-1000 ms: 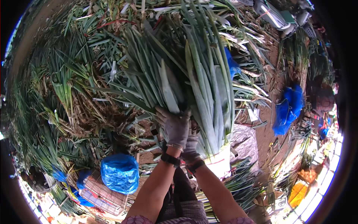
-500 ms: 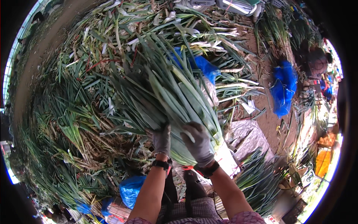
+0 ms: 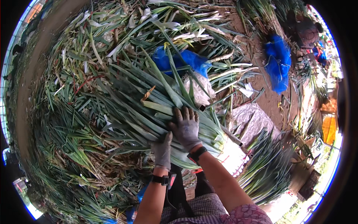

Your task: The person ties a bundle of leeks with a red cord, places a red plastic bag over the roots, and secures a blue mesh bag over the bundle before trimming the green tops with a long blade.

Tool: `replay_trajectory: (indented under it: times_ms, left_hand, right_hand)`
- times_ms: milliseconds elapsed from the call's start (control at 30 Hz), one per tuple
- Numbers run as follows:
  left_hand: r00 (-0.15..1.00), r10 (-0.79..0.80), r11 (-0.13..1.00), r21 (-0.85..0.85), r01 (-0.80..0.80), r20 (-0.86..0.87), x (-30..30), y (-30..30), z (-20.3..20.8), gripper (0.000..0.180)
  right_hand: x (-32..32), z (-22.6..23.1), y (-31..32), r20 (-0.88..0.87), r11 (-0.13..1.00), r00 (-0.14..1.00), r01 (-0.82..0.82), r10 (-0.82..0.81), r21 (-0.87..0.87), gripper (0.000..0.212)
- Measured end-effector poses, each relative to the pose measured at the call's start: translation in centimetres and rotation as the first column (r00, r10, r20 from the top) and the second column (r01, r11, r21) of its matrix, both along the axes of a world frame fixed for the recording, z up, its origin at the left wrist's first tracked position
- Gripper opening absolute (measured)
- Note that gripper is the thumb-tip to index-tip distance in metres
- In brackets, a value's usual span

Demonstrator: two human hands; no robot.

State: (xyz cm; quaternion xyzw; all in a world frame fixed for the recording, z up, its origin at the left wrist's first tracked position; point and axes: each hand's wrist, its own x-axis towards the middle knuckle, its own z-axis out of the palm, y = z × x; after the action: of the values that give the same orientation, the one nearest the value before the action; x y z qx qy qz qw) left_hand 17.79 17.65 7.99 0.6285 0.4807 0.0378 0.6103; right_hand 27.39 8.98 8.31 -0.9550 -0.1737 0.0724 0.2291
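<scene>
From my end I see the right hand [image 3: 186,128] spread flat, its gloved fingers apart on top of a big bundle of long green leafy stalks [image 3: 130,117]. The left hand [image 3: 162,153] presses the bundle's near side, thumb up; I cannot tell how far its other fingers close. The bundle slants across the middle, its white-wrapped end [image 3: 232,158] by the lower left edge of a silvery sheet [image 3: 253,121]. Well beyond that sheet's top corner, a blue mesh bag [image 3: 278,63] lies on brown ground [image 3: 257,83].
</scene>
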Motion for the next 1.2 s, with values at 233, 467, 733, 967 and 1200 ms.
replay_trajectory:
  times_ms: [233, 467, 733, 967, 1200]
  left_hand:
    - [0.963, 0.069, 0.998, 0.034, -0.062, -0.261, 2.1, 0.4, -3.9, 0.071]
    - [0.812, -0.359, 0.928, -0.084, 0.363, -0.459, 1.0, 0.6, -9.5, 0.056]
    - [0.676, -0.297, 0.859, 0.12, 0.497, -0.674, 3.4, -0.6, -6.2, 0.056]
    - [0.711, -0.3, 0.898, 0.062, 0.435, -0.636, 5.2, 2.1, -0.7, 0.057]
    - [0.746, -0.33, 0.883, 0.09, 0.461, -0.579, 4.8, 1.4, -3.3, 0.059]
  right_hand:
    - [0.7, -2.7, 1.0, -0.046, 0.998, 0.998, 0.047, -0.049, -0.049, 0.061]
    - [1.6, -3.3, 0.7, -0.106, 0.987, 0.992, 0.055, -0.072, -0.152, 0.063]
    - [2.0, -3.9, 0.2, -0.119, 0.979, 0.991, 0.042, -0.067, -0.198, 0.069]
    - [4.1, 0.2, 2.1, -0.127, 1.0, 0.992, 0.023, -0.025, -0.016, 0.07]
    - [8.1, -2.0, 3.2, -0.334, 0.958, 0.9, 0.245, -0.282, -0.149, 0.072]
